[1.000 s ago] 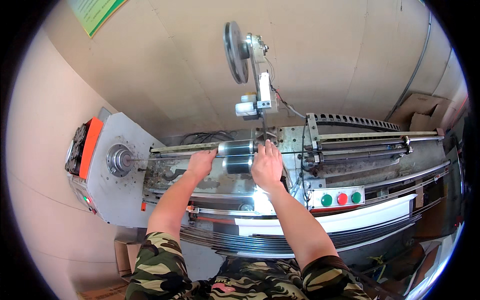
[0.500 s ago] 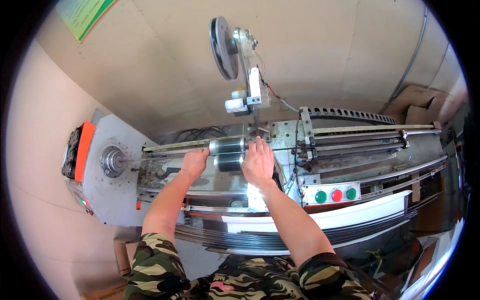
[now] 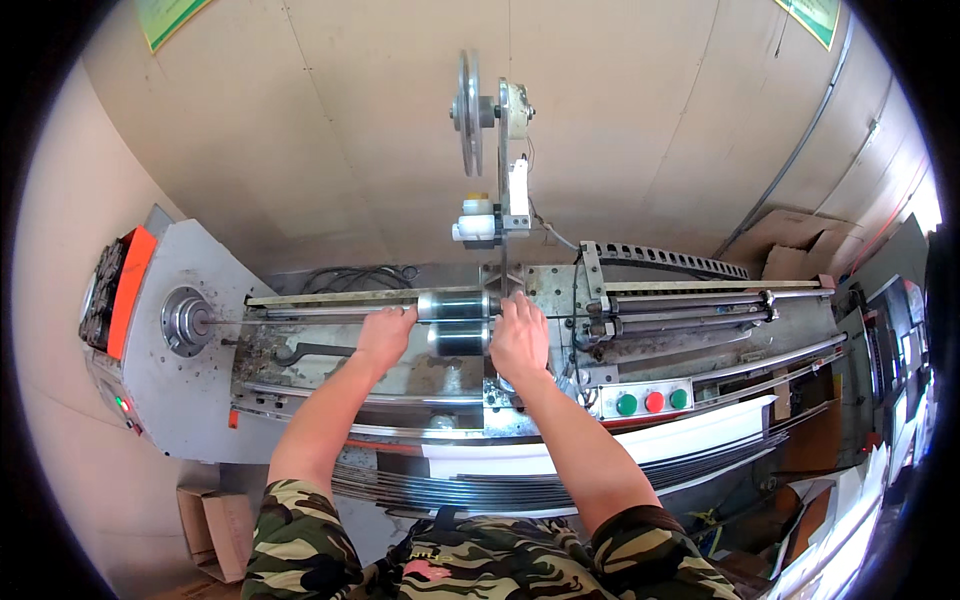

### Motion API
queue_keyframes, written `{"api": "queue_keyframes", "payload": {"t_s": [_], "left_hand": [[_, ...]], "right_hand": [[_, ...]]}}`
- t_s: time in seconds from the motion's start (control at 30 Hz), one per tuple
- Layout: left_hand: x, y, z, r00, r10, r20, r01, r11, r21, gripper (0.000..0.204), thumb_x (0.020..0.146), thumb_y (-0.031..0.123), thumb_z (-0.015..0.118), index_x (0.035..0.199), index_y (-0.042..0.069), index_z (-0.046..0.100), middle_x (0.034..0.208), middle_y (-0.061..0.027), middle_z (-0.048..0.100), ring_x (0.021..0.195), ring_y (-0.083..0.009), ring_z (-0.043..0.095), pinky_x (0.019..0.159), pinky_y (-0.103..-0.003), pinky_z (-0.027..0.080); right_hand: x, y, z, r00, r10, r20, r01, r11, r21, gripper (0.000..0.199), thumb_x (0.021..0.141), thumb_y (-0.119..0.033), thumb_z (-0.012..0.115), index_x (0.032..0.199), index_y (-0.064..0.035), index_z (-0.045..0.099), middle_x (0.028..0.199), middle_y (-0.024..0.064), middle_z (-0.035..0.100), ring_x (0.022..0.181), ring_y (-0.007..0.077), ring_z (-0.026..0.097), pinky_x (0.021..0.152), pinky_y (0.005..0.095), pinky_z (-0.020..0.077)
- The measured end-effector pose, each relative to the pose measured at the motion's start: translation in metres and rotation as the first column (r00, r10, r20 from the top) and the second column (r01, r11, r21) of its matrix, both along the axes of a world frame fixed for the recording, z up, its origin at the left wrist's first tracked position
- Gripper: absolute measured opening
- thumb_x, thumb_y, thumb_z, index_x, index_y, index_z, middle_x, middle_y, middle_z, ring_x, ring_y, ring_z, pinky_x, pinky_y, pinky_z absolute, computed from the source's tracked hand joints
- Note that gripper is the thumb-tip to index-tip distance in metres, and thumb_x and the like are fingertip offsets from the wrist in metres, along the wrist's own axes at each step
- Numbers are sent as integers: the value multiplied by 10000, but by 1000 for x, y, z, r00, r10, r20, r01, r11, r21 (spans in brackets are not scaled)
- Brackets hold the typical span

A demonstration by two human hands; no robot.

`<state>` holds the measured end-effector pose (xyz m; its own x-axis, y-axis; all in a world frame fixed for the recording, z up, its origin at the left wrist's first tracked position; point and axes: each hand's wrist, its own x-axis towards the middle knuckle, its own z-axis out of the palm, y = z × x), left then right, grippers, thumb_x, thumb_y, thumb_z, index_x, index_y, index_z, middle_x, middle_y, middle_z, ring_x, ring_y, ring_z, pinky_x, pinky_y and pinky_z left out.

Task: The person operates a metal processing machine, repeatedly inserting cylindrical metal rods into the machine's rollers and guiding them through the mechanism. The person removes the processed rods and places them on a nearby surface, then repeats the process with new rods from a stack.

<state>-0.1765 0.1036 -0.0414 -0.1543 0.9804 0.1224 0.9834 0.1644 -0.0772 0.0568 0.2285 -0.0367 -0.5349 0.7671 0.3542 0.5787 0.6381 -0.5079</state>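
Observation:
A thin metal rod [image 3: 285,321] runs from the round chuck [image 3: 188,321] on the left to a pair of shiny dark-centred rollers. The line of the rod passes between the upper roller [image 3: 452,305] and the lower roller [image 3: 457,339]. Just left of the rollers, my left hand [image 3: 383,338] is closed around the rod, fingertips close to the upper roller's end. At the rollers' right end my right hand [image 3: 519,338] has its fingers bent and drawn together. Its palm side is hidden, so what it grips cannot be made out.
Above the rollers stands a grey reel [image 3: 470,113] on an upright arm. A hook spanner [image 3: 312,351] lies on the machine bed. Green and red buttons sit on a control box [image 3: 645,401] at right. Many thin rods [image 3: 470,490] lie along the front, near my body.
The whole view has shifted and turned, so the machine sits more level and the reel shows edge-on. Both hands stay at the two ends of the rollers, with little visible movement.

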Motion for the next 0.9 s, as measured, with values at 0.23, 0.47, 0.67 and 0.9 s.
{"api": "queue_keyframes", "payload": {"t_s": [0.23, 0.47, 0.67, 0.9], "left_hand": [[-16, -6, -5, 999, -27, 36, 28, 1000, -9, 267, 858, 97, 554, 1115, 71, 621, 873, -125, 684, 860, -300, 682, 707, -442, 545], [-37, -17, -6, 998, -33, 55, 31, 999, 37, 204, 854, 94, 557, 1047, 65, 614, 885, -128, 691, 863, -295, 688, 702, -435, 551], [-42, -24, -16, 993, -76, 87, 69, 994, 81, 134, 840, 83, 563, 969, 55, 588, 886, -128, 688, 873, -301, 685, 695, -428, 556], [-40, -35, -11, 993, -16, 113, 16, 1000, 2, 121, 865, 102, 558, 975, 61, 587, 894, -133, 690, 878, -307, 683, 694, -431, 549]], "right_hand": [[-13, -12, 1, 997, -47, 67, 45, 999, 24, 341, 910, -149, 572, 1222, -13, 581, 1367, 214, 539, 1251, 372, 505, 1057, 478, 386], [-36, -17, 0, 993, -49, 104, 47, 999, 22, 333, 925, -165, 568, 1224, -21, 588, 1365, 199, 548, 1248, 370, 509, 1059, 470, 391], [-41, -28, -4, 983, -97, 155, 97, 995, 11, 332, 937, -174, 564, 1238, -36, 593, 1385, 173, 545, 1283, 348, 495, 1094, 462, 371], [-44, -33, -12, 988, -76, 137, 70, 996, 46, 318, 931, -174, 563, 1217, -41, 604, 1351, 199, 575, 1242, 375, 527, 1067, 470, 396]]}}
